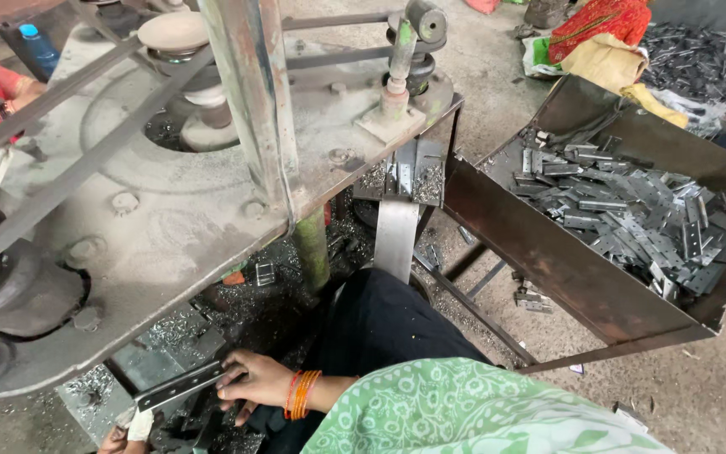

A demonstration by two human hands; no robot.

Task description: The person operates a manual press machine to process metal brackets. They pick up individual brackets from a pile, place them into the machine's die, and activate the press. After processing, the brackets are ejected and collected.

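Fingers of the right hand [255,382] curl around the near end of a long flat grey metal strip with punched holes [180,388], thumb on top, pinching it firmly. The left hand [128,433], its finger wrapped in white cloth tape, shows only at the bottom edge, touching the strip's far end; whether its fingers are closed there I cannot tell. So the strip lies between the two hands, low under the grimy grey steel press table [170,193], tilted slightly up toward the right hand.

To my eye, feeding it well means keeping the strip flat and square, gripping only its ends, and keeping fingertips clear of the tooling above. Orange bangles [302,393] ring the right wrist. Off to the right, well apart, a rusty brown sheet-metal bin [548,269] holds a heap of small stamped grey plates [632,219].
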